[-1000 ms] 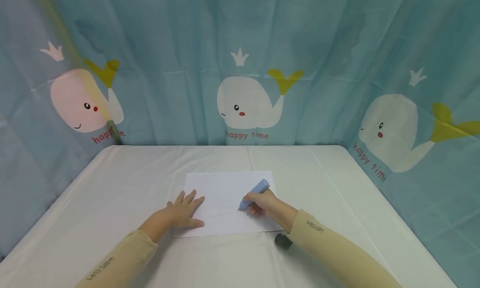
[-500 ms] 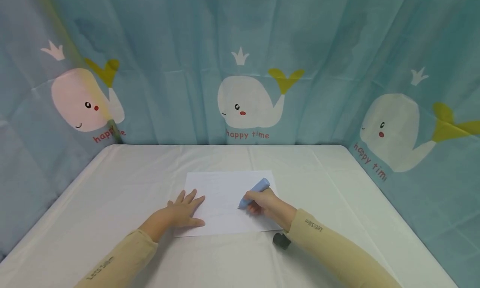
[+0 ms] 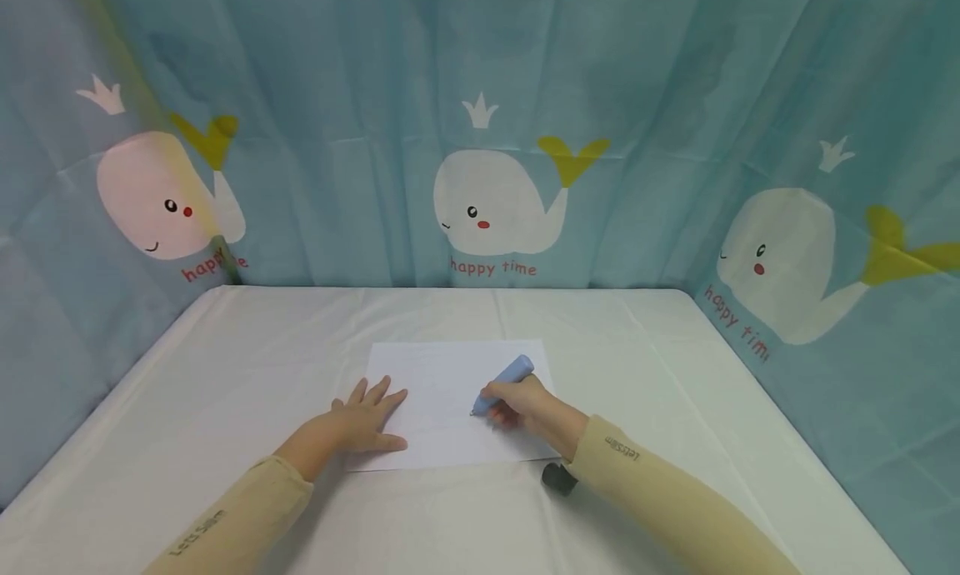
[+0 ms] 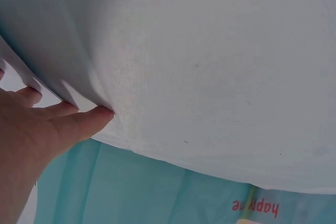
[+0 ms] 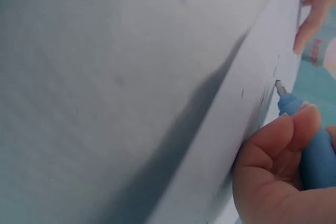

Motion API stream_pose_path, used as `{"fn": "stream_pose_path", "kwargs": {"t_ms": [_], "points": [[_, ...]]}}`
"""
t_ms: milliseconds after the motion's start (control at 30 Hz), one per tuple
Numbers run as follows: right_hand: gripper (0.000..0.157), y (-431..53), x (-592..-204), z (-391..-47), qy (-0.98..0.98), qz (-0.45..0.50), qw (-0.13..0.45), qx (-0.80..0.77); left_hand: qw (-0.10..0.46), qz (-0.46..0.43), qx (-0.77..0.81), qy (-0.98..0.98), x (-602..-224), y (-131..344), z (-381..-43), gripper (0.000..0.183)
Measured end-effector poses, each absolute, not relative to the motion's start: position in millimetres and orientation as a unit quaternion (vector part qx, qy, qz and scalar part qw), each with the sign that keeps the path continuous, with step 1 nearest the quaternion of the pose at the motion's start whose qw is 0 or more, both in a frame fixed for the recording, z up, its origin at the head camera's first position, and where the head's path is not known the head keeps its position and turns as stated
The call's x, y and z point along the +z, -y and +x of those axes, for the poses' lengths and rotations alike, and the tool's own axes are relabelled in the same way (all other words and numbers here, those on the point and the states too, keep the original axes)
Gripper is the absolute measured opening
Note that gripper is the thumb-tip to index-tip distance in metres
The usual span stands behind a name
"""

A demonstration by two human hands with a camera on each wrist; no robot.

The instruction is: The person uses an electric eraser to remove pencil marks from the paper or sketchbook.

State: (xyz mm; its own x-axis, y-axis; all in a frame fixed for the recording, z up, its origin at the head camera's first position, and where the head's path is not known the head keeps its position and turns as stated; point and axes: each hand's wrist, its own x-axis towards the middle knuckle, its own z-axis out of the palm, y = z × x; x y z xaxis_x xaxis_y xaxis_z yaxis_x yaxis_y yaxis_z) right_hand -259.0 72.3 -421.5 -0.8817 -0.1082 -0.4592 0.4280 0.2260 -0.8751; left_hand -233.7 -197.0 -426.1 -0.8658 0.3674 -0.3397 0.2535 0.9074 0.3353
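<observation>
A sheet of white paper (image 3: pixel 435 367) lies on the white-covered table. My right hand (image 3: pixel 525 400) grips a thick light blue pen (image 3: pixel 513 370) with a metal tip, slanted down to the left. In the right wrist view, the tip of the pen (image 5: pixel 291 103) is at the paper (image 5: pixel 210 156), where short, thin dark marks show. My left hand (image 3: pixel 363 421) rests on the paper's left side with its fingers spread. From the left wrist, the fingers (image 4: pixel 84 124) appear straight, holding nothing.
A small black object (image 3: pixel 558 478) shows beneath the right sleeve, just below the paper's near edge. Blue curtains (image 3: pixel 345 200) printed with whales hang behind the table (image 3: pixel 637 367) and along both sides.
My right hand has moved slightly to the left with the pen. My left hand has stayed on the paper, and the view has shifted a little.
</observation>
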Motion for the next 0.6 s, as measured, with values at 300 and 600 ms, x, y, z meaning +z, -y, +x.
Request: {"fn": "stream_pose_path", "kwargs": {"t_ms": [300, 600], "points": [[0.028, -71.2, -420.2, -259.3, -0.752, 0.102, 0.215, -0.615, 0.201, 0.160, 0.136, -0.957, -424.0, 197.6, -234.3, 0.087], [0.026, -75.1, -420.9, -260.2, -0.751, 0.106, 0.219, -0.614, 0.202, 0.160, 0.135, -0.957, -425.5, 197.4, -234.9, 0.087]]}}
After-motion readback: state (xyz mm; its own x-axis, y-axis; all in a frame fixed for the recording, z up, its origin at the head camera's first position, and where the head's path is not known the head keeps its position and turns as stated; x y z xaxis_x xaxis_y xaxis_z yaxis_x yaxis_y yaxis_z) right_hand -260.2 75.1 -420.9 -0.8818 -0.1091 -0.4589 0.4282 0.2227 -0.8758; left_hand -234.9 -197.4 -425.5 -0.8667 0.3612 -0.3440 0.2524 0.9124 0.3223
